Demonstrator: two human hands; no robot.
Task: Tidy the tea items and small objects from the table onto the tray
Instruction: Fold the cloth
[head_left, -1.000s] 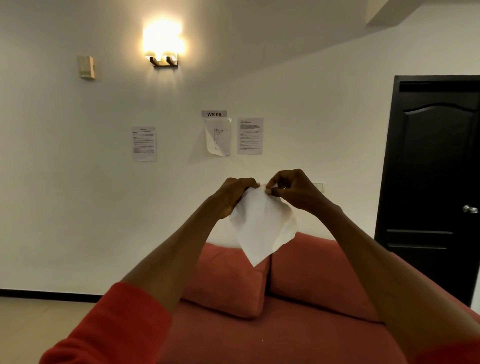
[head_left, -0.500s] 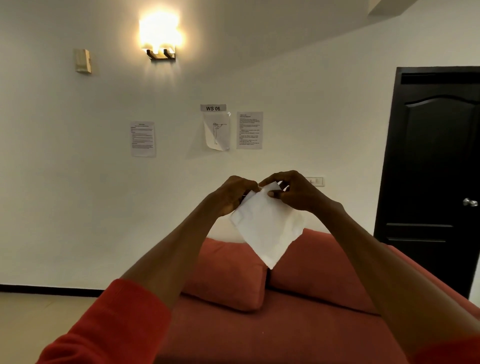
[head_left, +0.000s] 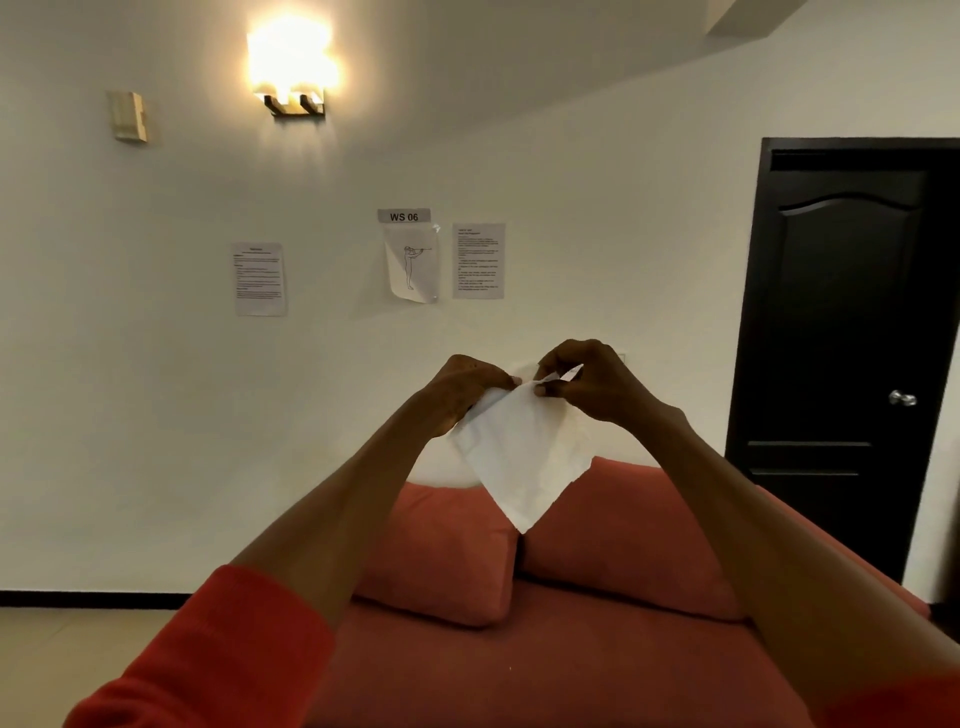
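Both arms raised at chest height, in front of the wall. Left hand (head_left: 460, 392) pinches the top left edge of a white napkin (head_left: 524, 457); right hand (head_left: 587, 382) pinches its top right corner. Napkin hangs in the air, lower corner pointing down, above a red sofa (head_left: 571, 649). Red sleeves (head_left: 208, 660) at both forearms.

I have one view only, the head camera, wide-angle and riding at head height. It faces forward and level across the red sofa (head_left: 545, 670) to the white wall (head_left: 597, 249) and the dark door (head_left: 852, 332) at right. Both forearms reach in from the bottom edge, near the lens; the wall sits well back.
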